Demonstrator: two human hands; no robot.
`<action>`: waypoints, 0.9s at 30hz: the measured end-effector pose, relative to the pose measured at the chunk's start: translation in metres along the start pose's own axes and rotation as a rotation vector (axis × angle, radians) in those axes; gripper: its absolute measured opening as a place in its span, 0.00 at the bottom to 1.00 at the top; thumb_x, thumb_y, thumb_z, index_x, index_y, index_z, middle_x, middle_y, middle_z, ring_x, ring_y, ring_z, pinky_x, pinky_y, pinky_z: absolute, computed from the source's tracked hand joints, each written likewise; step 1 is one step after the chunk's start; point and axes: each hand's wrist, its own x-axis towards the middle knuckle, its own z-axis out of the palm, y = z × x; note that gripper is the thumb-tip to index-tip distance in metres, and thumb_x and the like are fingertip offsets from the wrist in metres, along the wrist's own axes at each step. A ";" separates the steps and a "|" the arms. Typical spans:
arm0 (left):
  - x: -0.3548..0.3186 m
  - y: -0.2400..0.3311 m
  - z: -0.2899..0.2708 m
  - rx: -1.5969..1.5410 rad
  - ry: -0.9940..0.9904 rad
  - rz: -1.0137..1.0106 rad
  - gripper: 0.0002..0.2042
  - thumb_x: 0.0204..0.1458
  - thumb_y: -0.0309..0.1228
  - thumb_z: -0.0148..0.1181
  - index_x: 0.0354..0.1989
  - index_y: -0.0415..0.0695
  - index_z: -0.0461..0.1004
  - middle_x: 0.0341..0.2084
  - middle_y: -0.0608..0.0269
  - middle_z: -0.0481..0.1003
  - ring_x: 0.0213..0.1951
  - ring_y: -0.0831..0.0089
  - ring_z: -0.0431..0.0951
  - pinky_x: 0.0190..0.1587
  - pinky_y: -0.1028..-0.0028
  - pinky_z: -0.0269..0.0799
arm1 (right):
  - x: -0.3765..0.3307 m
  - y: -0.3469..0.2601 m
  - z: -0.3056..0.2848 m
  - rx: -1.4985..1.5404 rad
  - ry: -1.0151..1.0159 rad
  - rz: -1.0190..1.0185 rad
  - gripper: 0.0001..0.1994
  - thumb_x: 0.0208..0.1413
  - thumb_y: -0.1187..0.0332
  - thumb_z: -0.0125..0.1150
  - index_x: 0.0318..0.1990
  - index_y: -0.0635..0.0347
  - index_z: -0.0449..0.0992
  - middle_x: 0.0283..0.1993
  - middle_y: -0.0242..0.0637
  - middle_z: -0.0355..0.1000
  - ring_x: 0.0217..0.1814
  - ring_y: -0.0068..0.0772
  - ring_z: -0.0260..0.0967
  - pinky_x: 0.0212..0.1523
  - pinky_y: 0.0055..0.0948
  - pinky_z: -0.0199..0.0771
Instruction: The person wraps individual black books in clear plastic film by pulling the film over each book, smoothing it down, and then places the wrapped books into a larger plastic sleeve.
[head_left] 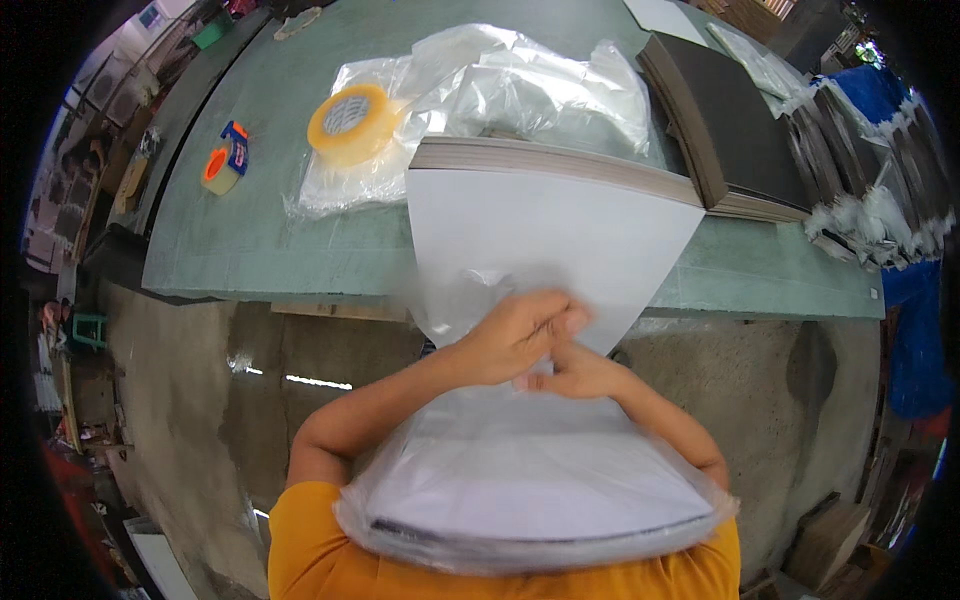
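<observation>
A stack of white sheets point(540, 470) sits inside a clear plastic bag point(420, 455), held against my chest at the bottom of the view. Both hands meet at the bag's mouth just off the table's front edge. My left hand point(515, 335) is closed on the gathered plastic. My right hand point(580, 375) lies under it, fingers curled on the same plastic. Right behind them a stack of white-topped sheets point(550, 225) hangs over the edge of the green table point(250, 230).
On the table lie a roll of yellowish tape point(345, 122), an orange tape dispenser point(225, 165), crumpled clear bags point(520, 85) and a stack of dark boards point(730, 125). More bagged dark stacks point(880, 190) line the right side. Concrete floor point(200, 420) lies below.
</observation>
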 end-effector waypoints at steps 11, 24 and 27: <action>-0.028 0.024 -0.065 -0.357 0.612 -0.135 0.10 0.44 0.31 0.58 0.32 0.39 0.71 0.24 0.71 0.70 0.28 0.84 0.68 0.32 0.82 0.65 | -0.030 -0.014 -0.056 0.332 0.069 0.345 0.25 0.33 0.74 0.68 0.43 0.65 0.65 0.39 0.36 0.67 0.37 0.25 0.64 0.37 0.21 0.66; -0.004 0.058 -0.066 -0.738 0.761 0.131 0.04 0.45 0.25 0.55 0.28 0.40 0.68 0.19 0.69 0.67 0.22 0.81 0.66 0.25 0.80 0.62 | -0.014 -0.019 -0.020 0.464 0.270 -0.540 0.09 0.43 0.65 0.58 0.29 0.62 0.71 0.38 0.40 0.66 0.36 0.30 0.63 0.41 0.29 0.63; -0.010 0.067 -0.076 -0.365 0.790 0.137 0.06 0.44 0.27 0.57 0.28 0.40 0.68 0.17 0.67 0.67 0.18 0.82 0.64 0.20 0.80 0.59 | -0.026 0.013 -0.024 0.389 0.139 -0.382 0.09 0.40 0.66 0.60 0.28 0.61 0.71 0.36 0.39 0.66 0.35 0.30 0.63 0.40 0.28 0.62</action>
